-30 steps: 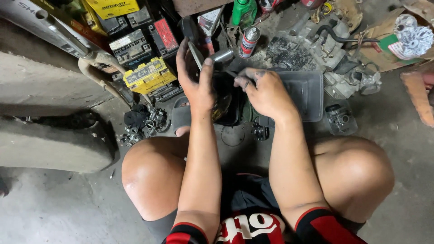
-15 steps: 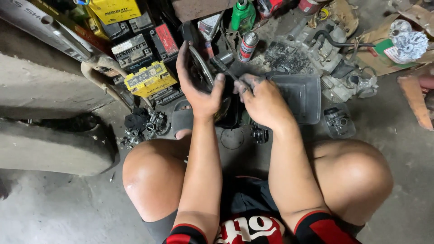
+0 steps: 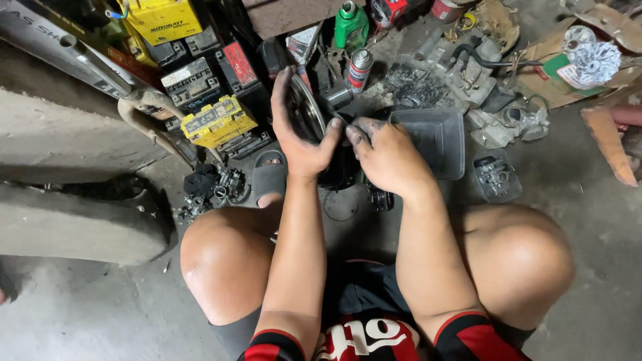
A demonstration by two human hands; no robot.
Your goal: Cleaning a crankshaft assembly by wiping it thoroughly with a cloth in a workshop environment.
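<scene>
I squat over a cluttered floor with both arms stretched forward. My left hand (image 3: 301,130) holds a round shiny metal disc (image 3: 309,107) upright, fingers spread behind it and thumb across its lower edge. My right hand (image 3: 384,152), fingertips black with grease, curls against the disc's near rim right beside the left thumb. A dark engine part (image 3: 338,175) sits on the floor just below both hands, mostly hidden by them.
A black plastic tray (image 3: 438,137) lies right of my hands, and a carburetor (image 3: 495,177) beyond it. Yellow and black batteries (image 3: 215,120), a spray can (image 3: 360,67) and a green bottle (image 3: 350,25) crowd the far side. Small parts (image 3: 212,190) and a sandal (image 3: 269,175) lie at left by a concrete slab (image 3: 73,227).
My hands have drawn together on the disc, and my left thumb has come round to its lower edge. A thin tool seen between the hands half a second ago no longer shows.
</scene>
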